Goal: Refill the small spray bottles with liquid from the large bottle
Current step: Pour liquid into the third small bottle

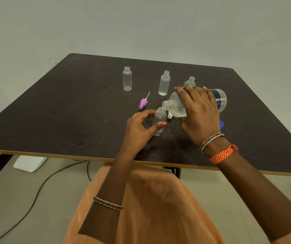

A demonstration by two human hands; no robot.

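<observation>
At a dark wooden table (pixel 56 106), we saw a person's right hand (pixel 200 110) wrapped over the large bottle (pixel 180 106), fingers curled around its body, tipping it on its side so that its open mouth sat just above and beside the neck of a small clear bottle (pixel 159 120). The left hand (pixel 138 129) steadied that small bottle upright near the table's middle, thumb and fingers pinched around its sides. We could not tell whether liquid was flowing. Farther back stood three more uncapped small bottles: one (pixel 127 78) to the left, one (pixel 164 83) in the centre with a little liquid at its bottom, and one (pixel 190 81) partly hidden behind the right hand. A purple spray cap (pixel 143 103) lay on its side near the left hand, and a blue cap (pixel 221 124) showed just beyond the right wrist.
</observation>
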